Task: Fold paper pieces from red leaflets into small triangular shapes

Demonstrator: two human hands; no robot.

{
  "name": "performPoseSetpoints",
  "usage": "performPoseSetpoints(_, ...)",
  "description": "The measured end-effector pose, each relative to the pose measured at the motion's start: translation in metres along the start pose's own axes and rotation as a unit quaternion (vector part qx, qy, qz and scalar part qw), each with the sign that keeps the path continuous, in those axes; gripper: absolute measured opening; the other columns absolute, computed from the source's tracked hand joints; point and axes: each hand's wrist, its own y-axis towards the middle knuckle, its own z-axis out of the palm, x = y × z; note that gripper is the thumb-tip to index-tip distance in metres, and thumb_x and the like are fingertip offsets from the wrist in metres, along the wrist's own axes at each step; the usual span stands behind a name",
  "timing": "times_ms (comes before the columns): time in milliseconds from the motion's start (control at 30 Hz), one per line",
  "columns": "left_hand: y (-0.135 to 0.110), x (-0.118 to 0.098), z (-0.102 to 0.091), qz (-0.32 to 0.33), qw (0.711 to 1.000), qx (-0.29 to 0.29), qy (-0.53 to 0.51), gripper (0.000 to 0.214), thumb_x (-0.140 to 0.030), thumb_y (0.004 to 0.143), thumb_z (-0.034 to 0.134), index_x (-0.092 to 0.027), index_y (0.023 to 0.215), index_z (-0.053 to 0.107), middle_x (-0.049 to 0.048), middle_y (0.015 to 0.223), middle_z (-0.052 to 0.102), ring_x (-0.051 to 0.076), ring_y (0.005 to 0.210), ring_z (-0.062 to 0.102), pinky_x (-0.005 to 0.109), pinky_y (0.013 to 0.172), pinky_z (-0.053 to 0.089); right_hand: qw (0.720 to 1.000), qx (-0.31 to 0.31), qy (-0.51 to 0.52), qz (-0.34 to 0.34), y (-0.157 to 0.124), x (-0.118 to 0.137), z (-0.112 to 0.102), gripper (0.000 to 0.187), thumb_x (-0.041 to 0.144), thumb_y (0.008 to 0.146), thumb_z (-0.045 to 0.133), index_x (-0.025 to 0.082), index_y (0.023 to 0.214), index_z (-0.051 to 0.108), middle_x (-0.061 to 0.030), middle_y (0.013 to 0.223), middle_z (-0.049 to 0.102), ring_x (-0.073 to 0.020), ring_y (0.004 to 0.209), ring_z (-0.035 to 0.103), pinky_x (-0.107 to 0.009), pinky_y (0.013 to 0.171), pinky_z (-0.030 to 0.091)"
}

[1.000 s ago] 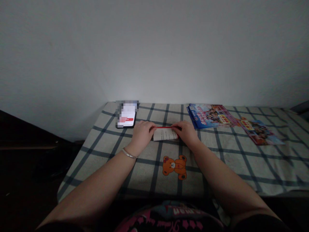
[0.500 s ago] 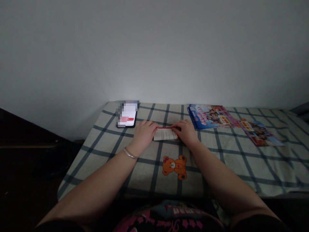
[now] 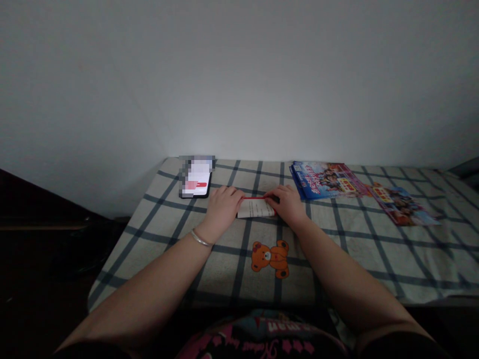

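A small folded sheet of paper (image 3: 256, 208) with a red top edge lies on the checked cloth (image 3: 337, 234). My left hand (image 3: 221, 207) rests on its left end, fingers curled down onto the fold. At the right end, my right hand (image 3: 288, 203) pinches the paper with its fingers pressed on the red edge. A silver bangle (image 3: 199, 239) circles my left wrist.
A lit phone (image 3: 196, 183) lies at the back left of the table. Two colourful booklets, one (image 3: 325, 178) blue and another (image 3: 402, 204) further right, lie at the back right. An orange bear print (image 3: 271, 258) marks the cloth near me. A white wall stands behind.
Both hands stay on the paper. My left fingers have spread a little further along the fold; the view has shifted slightly.
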Motion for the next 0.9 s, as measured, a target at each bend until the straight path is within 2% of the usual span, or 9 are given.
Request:
performPoseSetpoints(167, 0.000, 0.000, 0.001, 0.002, 1.000, -0.006, 0.001, 0.014, -0.025, 0.097, 0.053, -0.023, 0.099, 0.067, 0.0059, 0.096, 0.066, 0.026, 0.094, 0.054, 0.039, 0.079, 0.037, 1.000, -0.012, 0.008, 0.007, 0.000, 0.000, 0.002, 0.012, 0.023, 0.086, 0.067, 0.024, 0.094, 0.076, -0.0063, 0.094, 0.068, -0.0250, 0.093, 0.057, -0.038, 0.084, 0.043)
performPoseSetpoints(400, 0.002, 0.002, 0.003, 0.013, 1.000, -0.004, -0.009, 0.015, -0.025, 0.095, 0.056, -0.026, 0.103, 0.069, 0.0051, 0.105, 0.064, 0.025, 0.096, 0.055, 0.038, 0.080, 0.038, 0.999, 0.009, 0.014, -0.035, 0.002, -0.001, 0.001, 0.016, 0.019, 0.089, 0.063, 0.026, 0.092, 0.077, -0.0063, 0.092, 0.068, -0.0232, 0.089, 0.057, -0.037, 0.084, 0.043)
performPoseSetpoints(700, 0.006, 0.004, -0.011, 0.097, 0.994, 0.044, 0.012, 0.017, -0.020, 0.096, 0.053, -0.019, 0.096, 0.070, 0.0077, 0.103, 0.066, 0.024, 0.096, 0.053, 0.037, 0.080, 0.043, 0.997, 0.038, 0.047, -0.040, 0.004, -0.009, 0.002, 0.019, 0.018, 0.088, 0.063, 0.026, 0.096, 0.079, -0.0058, 0.093, 0.068, -0.0214, 0.091, 0.058, -0.038, 0.088, 0.044)
performPoseSetpoints(900, 0.013, -0.002, -0.024, 0.117, 0.989, 0.087, 0.010, 0.017, -0.012, 0.093, 0.053, -0.015, 0.088, 0.069, 0.0094, 0.093, 0.065, 0.024, 0.091, 0.055, 0.035, 0.074, 0.043, 0.994, 0.080, 0.050, -0.054, 0.004, -0.010, -0.007, 0.022, 0.025, 0.086, 0.068, 0.027, 0.105, 0.078, -0.0066, 0.099, 0.066, -0.0229, 0.097, 0.058, -0.039, 0.091, 0.045)
